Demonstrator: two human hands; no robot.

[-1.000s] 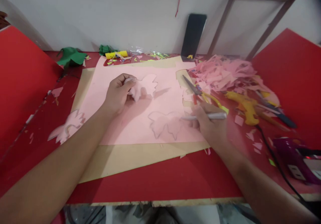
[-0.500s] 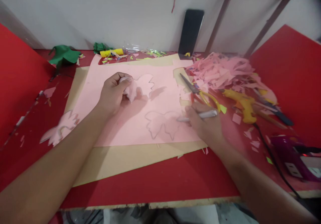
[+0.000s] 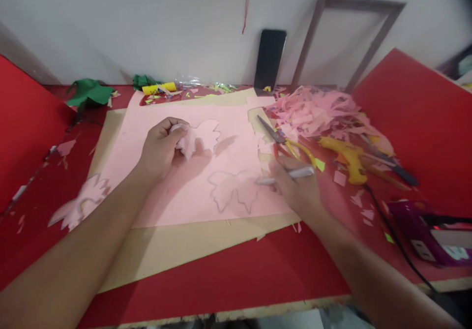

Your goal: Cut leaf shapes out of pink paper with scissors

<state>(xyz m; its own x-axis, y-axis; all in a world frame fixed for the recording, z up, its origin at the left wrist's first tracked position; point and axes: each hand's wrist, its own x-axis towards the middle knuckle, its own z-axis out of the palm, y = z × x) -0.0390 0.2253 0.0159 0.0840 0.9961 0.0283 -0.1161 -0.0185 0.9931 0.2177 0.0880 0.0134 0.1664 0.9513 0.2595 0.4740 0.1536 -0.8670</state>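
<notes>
We can read no words, brands or numbers here. The nearest thing to lettering is a white mark point(image 3: 457, 253) on the purple box point(image 3: 413, 221) at the right of the tabletop point(image 3: 221, 289) (too blurred for us to tell whether it is a letter).

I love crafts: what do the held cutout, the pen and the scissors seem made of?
Cutout: matte, thin sheet, probably paper. Pen: smooth pale barrel, plastic or metal; blur hides which. Scissors: dull grey blades, likely metal; smooth yellow handle, maybe plastic.
</notes>
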